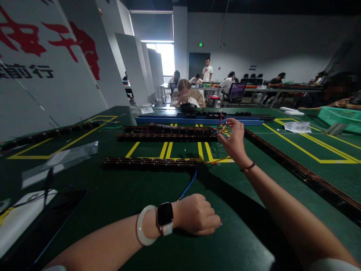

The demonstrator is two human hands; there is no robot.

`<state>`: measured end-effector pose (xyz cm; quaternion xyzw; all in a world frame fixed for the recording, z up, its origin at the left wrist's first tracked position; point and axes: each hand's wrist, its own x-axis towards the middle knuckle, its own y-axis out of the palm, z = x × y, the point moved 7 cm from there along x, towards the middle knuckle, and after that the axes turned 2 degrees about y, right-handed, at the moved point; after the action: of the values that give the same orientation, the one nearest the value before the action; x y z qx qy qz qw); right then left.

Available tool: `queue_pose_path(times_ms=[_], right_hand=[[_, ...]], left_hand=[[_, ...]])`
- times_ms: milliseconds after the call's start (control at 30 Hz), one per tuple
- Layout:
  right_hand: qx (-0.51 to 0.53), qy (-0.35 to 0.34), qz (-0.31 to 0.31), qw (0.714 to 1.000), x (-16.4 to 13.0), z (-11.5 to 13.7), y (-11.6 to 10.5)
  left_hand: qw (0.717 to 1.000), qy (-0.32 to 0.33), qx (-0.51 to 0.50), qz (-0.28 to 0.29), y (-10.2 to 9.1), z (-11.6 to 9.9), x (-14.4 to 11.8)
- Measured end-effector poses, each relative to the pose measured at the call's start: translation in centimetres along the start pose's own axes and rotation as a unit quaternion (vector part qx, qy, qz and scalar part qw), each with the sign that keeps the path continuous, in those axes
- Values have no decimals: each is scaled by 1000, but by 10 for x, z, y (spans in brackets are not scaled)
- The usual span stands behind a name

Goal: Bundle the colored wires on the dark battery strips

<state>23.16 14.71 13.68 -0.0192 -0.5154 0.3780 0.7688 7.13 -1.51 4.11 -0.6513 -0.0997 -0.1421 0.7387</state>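
My left hand (197,214) rests on the green table (113,195) as a closed fist, wearing a watch and a white bangle; a blue wire (188,186) runs from under it toward a long dark strip of terminal blocks (149,163). My right hand (234,141) is stretched forward with a bead bracelet on the wrist. Its fingers pinch a bundle of coloured wires (222,127) at the right end of two more dark terminal strips (169,133). A thin red-tipped wire (216,162) lies below that hand.
Blue rails (197,120) lie across the far table edge, a long dark rail (304,173) runs along the right. Plastic bags (62,158) and a black tray (42,226) sit at left, a green basket (341,116) at right. A white partition stands left. People sit at tables beyond.
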Motion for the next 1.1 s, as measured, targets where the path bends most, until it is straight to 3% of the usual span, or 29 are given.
queue_pose_path(times_ms=[33, 100, 200, 367, 467, 600, 733, 833, 933, 1033, 1100], right_hand=[[-46, -39, 19, 998, 1, 7, -1], [-90, -97, 117, 984, -6, 19, 12], [-60, -115, 267, 955, -39, 32, 47], [-63, -141, 338, 928, -100, 52, 84], [-94, -131, 381, 911, -113, 45, 90], [-129, -74, 464, 873, -101, 18, 89], [-40, -7, 580, 814, -93, 0, 91], [20, 4, 622, 782, -94, -5, 94], [74, 10, 613, 786, -95, -4, 95], [138, 9, 615, 776, -106, 9, 99], [148, -23, 616, 774, -114, 25, 103]], left_hand=[[1000, -6, -2, -1, 0, 1, 0], [1000, -28, 2, -10, 0, 5, 0], [997, -68, 15, -30, -1, 12, -2], [993, -87, 34, -68, -8, 15, -2], [991, -97, 41, -79, -11, 17, -2], [987, -127, 12, -93, -12, 23, -4], [966, -214, -101, -100, -10, 37, -9], [898, -337, -262, -105, -2, 55, -18], [764, -439, -458, -112, 18, 68, -28], [639, -475, -587, -148, 34, 74, -32], [597, -471, -627, -168, 41, 75, -30]])
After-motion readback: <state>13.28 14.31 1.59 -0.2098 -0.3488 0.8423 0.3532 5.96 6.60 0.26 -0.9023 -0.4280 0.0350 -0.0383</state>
